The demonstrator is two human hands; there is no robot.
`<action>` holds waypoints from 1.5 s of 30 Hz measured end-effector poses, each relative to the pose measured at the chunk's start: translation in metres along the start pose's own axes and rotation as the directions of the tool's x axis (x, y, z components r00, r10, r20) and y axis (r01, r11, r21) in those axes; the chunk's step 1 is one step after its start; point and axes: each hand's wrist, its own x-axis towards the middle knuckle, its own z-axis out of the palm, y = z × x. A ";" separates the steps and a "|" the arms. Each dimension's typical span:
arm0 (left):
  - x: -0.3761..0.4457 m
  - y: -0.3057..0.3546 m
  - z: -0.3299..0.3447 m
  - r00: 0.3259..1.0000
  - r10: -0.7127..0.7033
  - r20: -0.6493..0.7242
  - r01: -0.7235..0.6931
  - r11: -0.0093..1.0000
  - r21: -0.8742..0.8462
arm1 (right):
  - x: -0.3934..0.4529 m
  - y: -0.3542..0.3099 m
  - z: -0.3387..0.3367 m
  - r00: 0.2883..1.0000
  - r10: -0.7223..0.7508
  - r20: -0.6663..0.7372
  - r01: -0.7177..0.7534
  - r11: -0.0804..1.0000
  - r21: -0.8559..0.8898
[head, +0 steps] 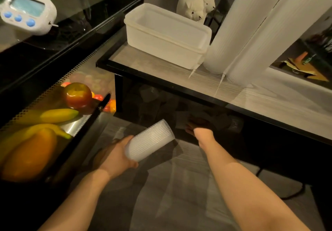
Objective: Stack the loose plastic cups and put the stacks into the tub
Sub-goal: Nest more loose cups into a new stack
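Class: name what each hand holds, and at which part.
Left hand grips the stack of cups at its near end. Right hand reaches under the table; its hold cannot be told.

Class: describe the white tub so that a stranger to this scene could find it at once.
Start at the glass-topped table right of the fruit. Near its far corner stands the white tub, rectangular and open-topped. Two tall cup stacks rise beside it, but it alone is low and boxy.

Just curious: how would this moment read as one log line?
left hand: holds cup stack | right hand: reaching under table, grip unclear | tub: on table
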 end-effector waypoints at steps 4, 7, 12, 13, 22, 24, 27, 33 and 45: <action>0.000 0.005 0.002 0.999 -0.021 0.029 0.022 0.999 -0.031 | -0.026 -0.001 -0.017 0.997 -0.042 -0.067 0.042 0.999 -0.015; -0.001 0.008 0.005 0.998 -0.038 0.049 0.040 0.998 -0.042 | -0.049 -0.004 -0.030 0.987 -0.149 -0.067 0.146 0.988 -0.048; -0.012 0.019 0.009 0.999 -0.018 0.028 0.016 0.998 0.068 | -0.070 -0.001 -0.040 0.947 -0.284 0.151 0.304 0.943 -0.133; -0.015 0.021 0.010 1.000 -0.011 0.013 0.009 0.997 0.082 | -0.072 -0.002 -0.041 0.941 -0.293 0.171 0.320 0.934 -0.160; -0.033 0.025 0.014 0.998 -0.055 -0.042 0.059 0.991 0.121 | -0.092 -0.002 -0.045 0.838 -0.403 0.368 0.527 0.774 -0.350; -0.035 0.028 0.015 0.997 -0.054 -0.049 0.061 0.986 0.158 | -0.096 0.000 -0.044 0.816 -0.406 0.412 0.557 0.741 -0.375; -0.036 0.034 0.016 0.998 -0.050 -0.050 0.058 0.981 0.185 | -0.100 0.005 -0.046 0.803 -0.400 0.441 0.578 0.702 -0.416; -0.038 0.041 0.028 0.997 -0.073 -0.033 0.079 0.967 0.243 | -0.090 0.010 -0.065 0.796 -0.378 0.473 0.591 0.651 -0.475; -0.045 0.054 0.036 0.997 -0.041 -0.066 0.055 0.973 0.224 | 0.008 -0.003 -0.103 0.991 -0.130 -0.027 0.004 0.231 -0.973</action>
